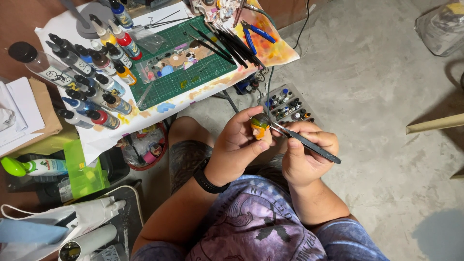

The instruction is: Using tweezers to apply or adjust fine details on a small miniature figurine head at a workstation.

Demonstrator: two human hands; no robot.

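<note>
Small painted figure head (261, 127) pinched in left hand (235, 151) fingertips, centre frame – light, rigid, likely wet paint; grip at edges. Right hand (303, 155) fingers clamped on thin brush (304, 141), tip touching head from 4 o'clock.

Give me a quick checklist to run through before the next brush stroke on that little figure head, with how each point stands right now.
1. Small figure head held firmly in the left hand: ok.
2. Paintbrush gripped in the right hand: ok.
3. Brush tip meets the top of the head: ok, it appears to touch.
4. Paint loaded on the bristles: cannot tell, too small.
5. Paint bottles on the table capped: ok, the visible ones have caps on.
6. Spare brushes on the green cutting mat: ok.
</note>
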